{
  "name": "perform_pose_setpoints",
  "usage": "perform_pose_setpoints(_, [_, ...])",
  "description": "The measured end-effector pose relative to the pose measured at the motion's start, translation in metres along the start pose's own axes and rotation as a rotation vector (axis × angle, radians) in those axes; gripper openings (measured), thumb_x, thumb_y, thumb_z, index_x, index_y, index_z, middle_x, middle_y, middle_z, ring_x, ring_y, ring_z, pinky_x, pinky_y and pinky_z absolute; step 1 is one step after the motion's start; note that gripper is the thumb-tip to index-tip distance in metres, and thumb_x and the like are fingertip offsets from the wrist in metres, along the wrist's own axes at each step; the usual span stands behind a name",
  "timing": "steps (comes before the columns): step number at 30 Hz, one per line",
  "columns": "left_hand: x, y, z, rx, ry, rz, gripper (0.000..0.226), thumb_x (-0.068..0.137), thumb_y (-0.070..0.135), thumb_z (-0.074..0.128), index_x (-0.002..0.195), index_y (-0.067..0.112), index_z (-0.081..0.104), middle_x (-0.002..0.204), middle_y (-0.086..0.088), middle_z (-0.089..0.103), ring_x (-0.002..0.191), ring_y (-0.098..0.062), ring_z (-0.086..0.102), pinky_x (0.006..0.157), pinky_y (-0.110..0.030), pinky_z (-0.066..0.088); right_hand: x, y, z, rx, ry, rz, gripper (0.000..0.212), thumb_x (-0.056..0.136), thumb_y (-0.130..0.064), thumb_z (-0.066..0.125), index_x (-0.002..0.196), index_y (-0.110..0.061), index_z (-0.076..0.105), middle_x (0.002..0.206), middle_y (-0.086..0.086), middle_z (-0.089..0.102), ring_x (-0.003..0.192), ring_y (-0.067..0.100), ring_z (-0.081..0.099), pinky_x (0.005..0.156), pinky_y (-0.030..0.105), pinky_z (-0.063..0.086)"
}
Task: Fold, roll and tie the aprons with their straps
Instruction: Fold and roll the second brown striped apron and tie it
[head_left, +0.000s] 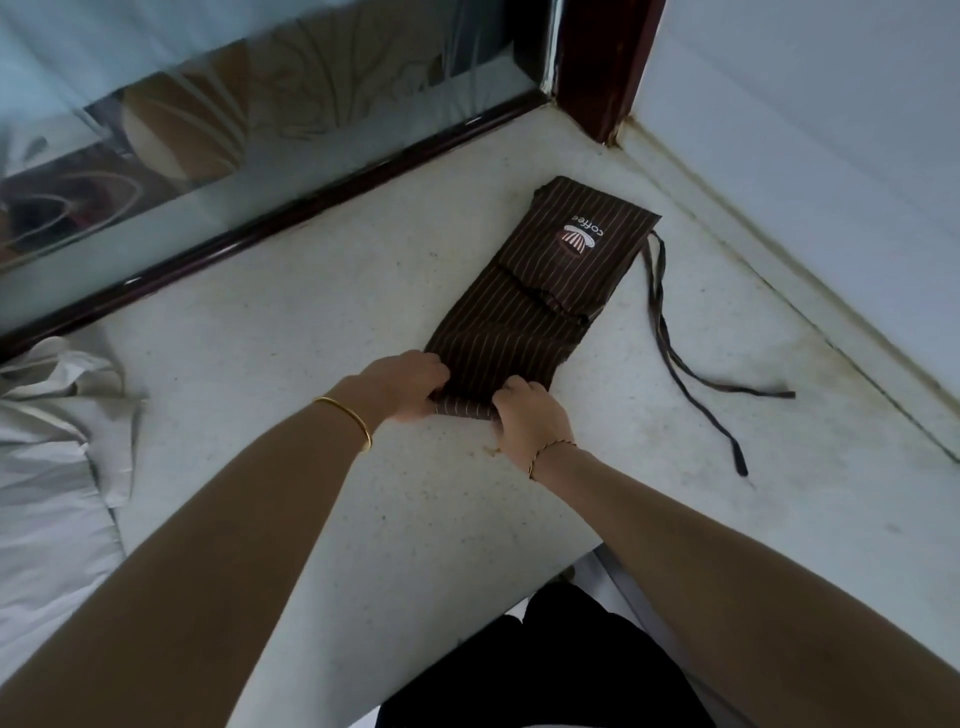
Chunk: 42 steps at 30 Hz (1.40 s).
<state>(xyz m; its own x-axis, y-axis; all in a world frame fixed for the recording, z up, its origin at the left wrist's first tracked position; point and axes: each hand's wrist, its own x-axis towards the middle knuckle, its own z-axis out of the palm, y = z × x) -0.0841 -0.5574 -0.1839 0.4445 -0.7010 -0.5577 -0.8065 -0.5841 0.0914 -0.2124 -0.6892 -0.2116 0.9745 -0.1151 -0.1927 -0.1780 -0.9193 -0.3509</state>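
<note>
Both forearms extended forward over white speckled counter (322, 322). Left hand (410, 387) and right hand (530, 415) side by side, fingers curled round rolled near end of brown striped apron (540, 280). Apron folded into long narrow strip, far end near wall corner. Straps (675, 353) trail loose on bare counter to right. Grey cloth (57, 415) at left edge. Logo reads "coffee"
</note>
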Motion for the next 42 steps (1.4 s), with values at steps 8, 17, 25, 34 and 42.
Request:
perform_pose_setpoints(8, [-0.002, -0.020, -0.003, -0.185, -0.120, 0.047, 0.017, 0.085, 0.016, 0.060, 0.090, 0.025, 0.047, 0.090, 0.005, 0.048, 0.086, -0.013, 0.048, 0.072, -0.025, 0.039, -0.008, -0.003, 0.005, 0.532, -0.062, 0.422, 0.020, 0.089, -0.018, 0.050, 0.098, -0.011, 0.067, 0.090, 0.002, 0.062, 0.089, 0.020, 0.057, 0.071, 0.028, 0.047])
perform_pose_setpoints(17, [0.016, -0.009, 0.005, -0.361, 0.067, 0.000, 0.032, 0.091, 0.029, 0.060, 0.114, 0.012, 0.046, 0.097, -0.004, 0.053, 0.086, -0.020, 0.055, 0.070, -0.027, 0.042, -0.020, 0.009, 0.017, 0.486, 0.226, 0.708, 0.019, 0.096, -0.026, 0.049, 0.106, -0.010, 0.054, 0.091, 0.003, 0.058, 0.080, 0.018, 0.053, 0.066, 0.029, 0.042])
perform_pose_setpoints(25, [0.021, -0.003, 0.016, -0.339, 0.139, -0.031, 0.041, 0.092, 0.026, 0.058, 0.121, 0.005, 0.037, 0.111, -0.015, 0.053, 0.090, -0.025, 0.057, 0.077, -0.031, 0.047, -0.023, 0.002, 0.021, 0.292, 0.223, 0.687, 0.016, 0.099, -0.020, 0.045, 0.107, -0.008, 0.048, 0.098, 0.007, 0.051, 0.075, 0.017, 0.049, 0.064, 0.029, 0.045])
perform_pose_setpoints(34, [0.015, -0.001, 0.016, 0.212, 0.245, 0.448, 0.048, 0.079, 0.047, 0.065, 0.112, 0.016, 0.050, 0.116, 0.001, 0.045, 0.104, -0.015, 0.043, 0.089, -0.028, 0.045, -0.030, 0.010, 0.016, 0.194, 0.249, 0.495, 0.015, 0.089, 0.002, 0.046, 0.092, -0.011, 0.040, 0.103, 0.012, 0.043, 0.070, 0.019, 0.043, 0.061, 0.027, 0.049])
perform_pose_setpoints(42, [0.021, 0.006, -0.003, -0.025, 0.197, 0.306, 0.031, 0.089, 0.023, 0.056, 0.118, 0.015, 0.052, 0.108, -0.001, 0.057, 0.087, -0.013, 0.052, 0.074, -0.023, 0.044, -0.058, 0.032, 0.013, -0.052, 0.058, 0.231, 0.055, 0.087, -0.055, 0.051, 0.123, -0.013, 0.054, 0.128, -0.001, 0.044, 0.112, 0.021, 0.042, 0.089, 0.030, 0.045])
